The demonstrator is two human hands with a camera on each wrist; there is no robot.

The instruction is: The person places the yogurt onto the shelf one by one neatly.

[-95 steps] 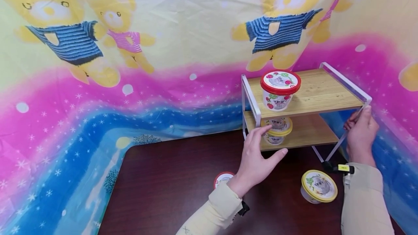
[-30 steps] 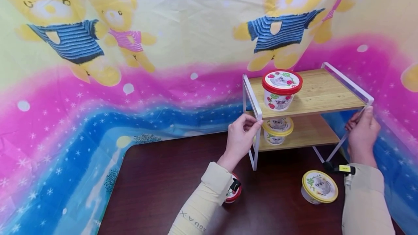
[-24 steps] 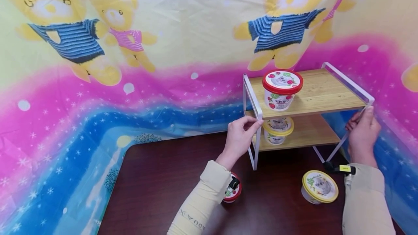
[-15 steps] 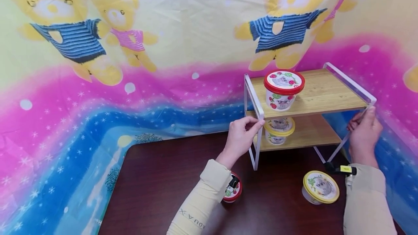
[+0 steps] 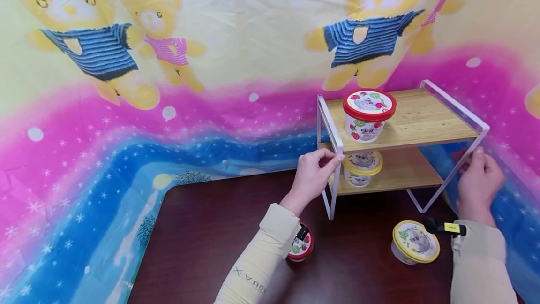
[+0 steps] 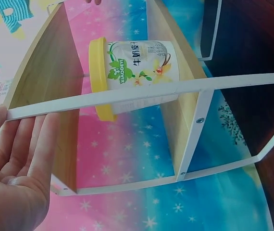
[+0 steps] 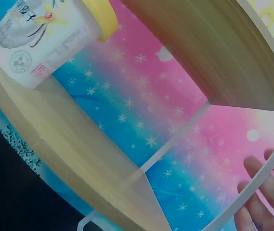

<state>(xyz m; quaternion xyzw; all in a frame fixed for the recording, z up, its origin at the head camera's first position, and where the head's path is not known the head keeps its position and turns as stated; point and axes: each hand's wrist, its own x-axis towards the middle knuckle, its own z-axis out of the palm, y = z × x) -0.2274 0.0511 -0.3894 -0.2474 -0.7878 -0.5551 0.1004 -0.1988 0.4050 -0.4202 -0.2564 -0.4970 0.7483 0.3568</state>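
One two-tier shelf [image 5: 430, 111] between left fingers [image 6: 42, 149] and right fingers [image 7: 253, 167].
Up and right of the left fingers, a red-lidded tub [image 5: 366, 129] on top; just right of them, one level down, a yellow-lidded tub [image 5: 358, 178]. Left: pinched on the left front post [image 5: 334, 196]; right: apart, beside the right front post [image 5: 453, 171], touch unclear. Possible mishap: shelf skewed, top tub sliding, from a one-sided tug.
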